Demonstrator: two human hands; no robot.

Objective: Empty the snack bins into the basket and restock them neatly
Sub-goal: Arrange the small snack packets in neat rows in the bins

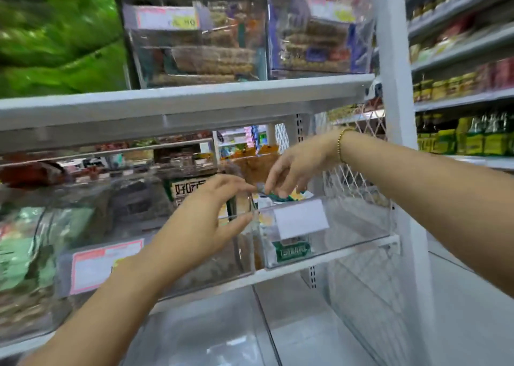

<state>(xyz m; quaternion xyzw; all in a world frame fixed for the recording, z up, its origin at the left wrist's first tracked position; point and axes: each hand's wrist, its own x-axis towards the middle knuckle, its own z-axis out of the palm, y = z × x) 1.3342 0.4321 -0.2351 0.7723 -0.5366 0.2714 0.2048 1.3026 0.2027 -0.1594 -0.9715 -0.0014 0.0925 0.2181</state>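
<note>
The right bin (pixel 347 226) on the middle shelf (pixel 328 257) is the one being worked on, and it is nearly bare, with one green packet (pixel 290 250) lying at its front behind a blank white label (pixel 300 218). The right hand (pixel 294 168) hangs over this bin's rim, its fingertips pinching a second green-and-yellow packet (pixel 281 196) just above the opening. Whether that packet is going in or coming out cannot be told from one moment. My guess is that this bin has been emptied and restocking has only begun. The left hand (pixel 205 215) is just beside it at the wall between the two bins, fingers spread and curved, thumb low. Whether it grips the rim or only hovers I cannot tell. The left bin (pixel 155 254), with a pink-edged label, looks full of dark bags, so it seems either finished or not yet touched. On the top shelf stand two bins (pixel 194 46), both well filled. Below the hands is one more clear bin (pixel 208 335) with nothing visible inside. Counted: two hands, two packets for the right bin, four stocked or part-stocked bins and one bare one below. No basket is clearly in view, and much of the frame is blurred.
</note>
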